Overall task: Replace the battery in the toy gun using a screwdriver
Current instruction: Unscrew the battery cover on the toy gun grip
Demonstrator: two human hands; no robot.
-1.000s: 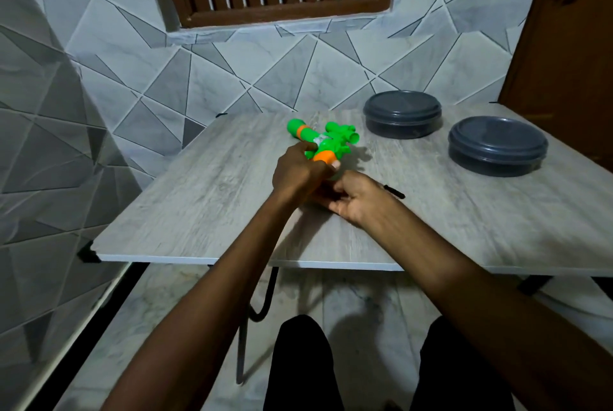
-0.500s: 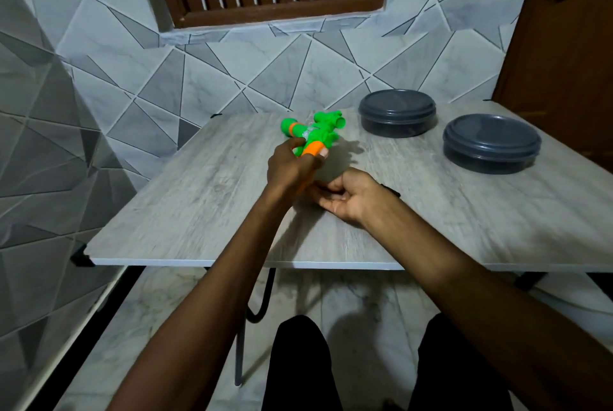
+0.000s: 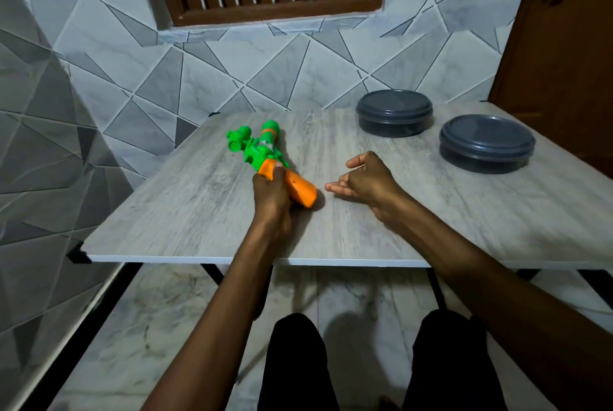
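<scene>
As your left hand point(image 3: 270, 194) grips the toy gun point(image 3: 260, 153), your right hand point(image 3: 368, 178) curls loosely, empty.
Grey table point(image 3: 185, 211), tiled wall point(image 3: 232, 62).

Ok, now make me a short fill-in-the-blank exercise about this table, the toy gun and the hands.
1. The left hand grips the toy gun by its ___ handle.
2. Apart from that handle, the gun's body is mostly ___.
3. On the table stand ___ dark grey lidded containers, to the right of the gun.

Missing words: orange; green; two.
</scene>
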